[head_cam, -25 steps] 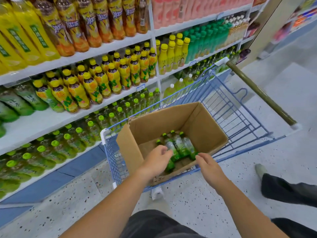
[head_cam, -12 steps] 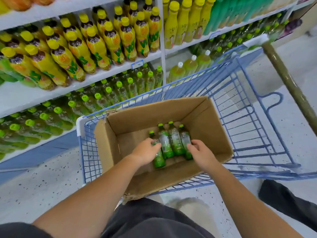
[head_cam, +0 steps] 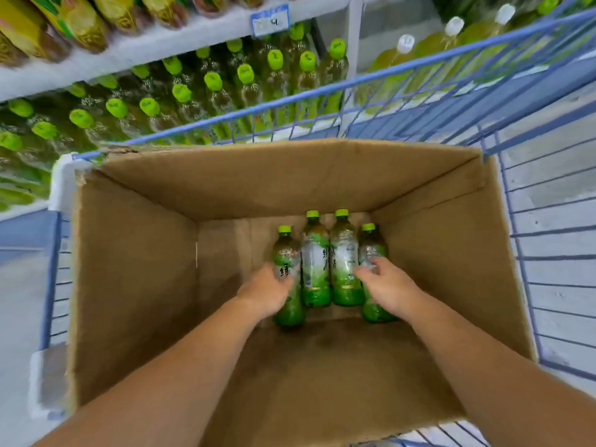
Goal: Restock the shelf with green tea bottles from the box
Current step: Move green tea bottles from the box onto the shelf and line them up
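Note:
An open cardboard box [head_cam: 135, 272] sits in a blue wire cart [head_cam: 548, 259]. Several green tea bottles with green caps lie side by side on the box floor. My left hand [head_cam: 267, 290] wraps round the leftmost bottle [head_cam: 287, 250]. My right hand [head_cam: 385, 283] grips the rightmost bottle [head_cam: 371, 243]. Two middle bottles [head_cam: 330, 253] lie untouched between my hands. The low shelf [head_cam: 180, 91] beyond the cart holds rows of the same green-capped bottles.
A white shelf board [head_cam: 161, 43] above carries yellow-labelled bottles and a price tag [head_cam: 269, 22]. Larger white-capped bottles [head_cam: 406, 62] stand to the right behind the cart rim. Speckled floor [head_cam: 19, 285] lies left of the cart.
The view has dropped closer into the box. Both hands have reached deeper and closed round the two outer bottles.

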